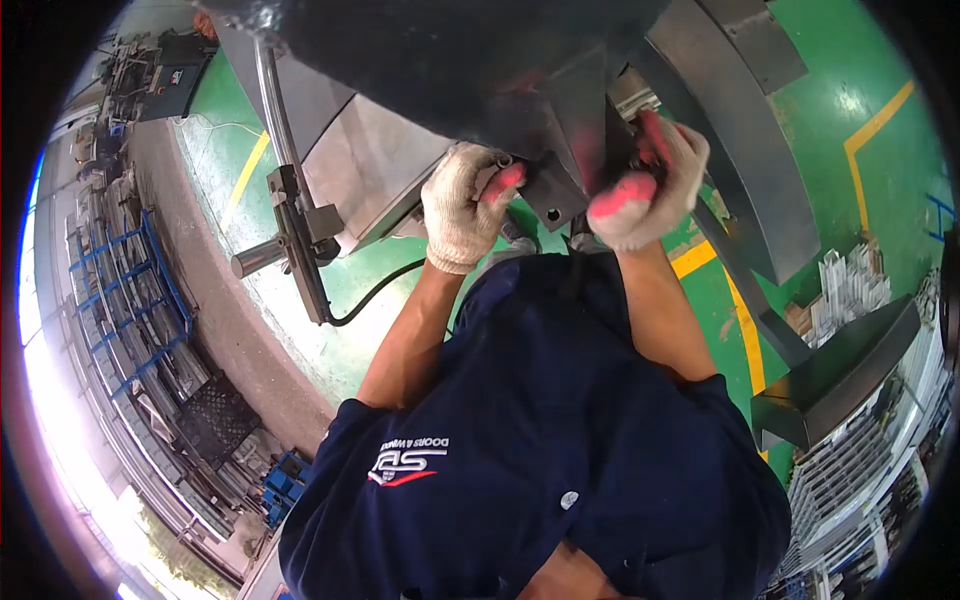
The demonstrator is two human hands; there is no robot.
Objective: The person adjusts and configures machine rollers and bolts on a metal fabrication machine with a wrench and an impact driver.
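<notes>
Curled, white-knit-gloved left hand (468,207) and right hand (655,187), grips unclear, flank a dark, round-holed metal tab (550,192), long axis pointing bodyward.

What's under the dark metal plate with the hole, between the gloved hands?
Past the lower end of the dark metal plate, green floor and part of a shoe show. Whatever lies directly beneath it is covered by the plate itself and cannot be seen.

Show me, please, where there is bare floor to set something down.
Bare green floor lies between the curved dark panel and the yellow corner line; brown floor lies bare beside the blue rack. Dark metal crowds the left hand and right hand.
</notes>
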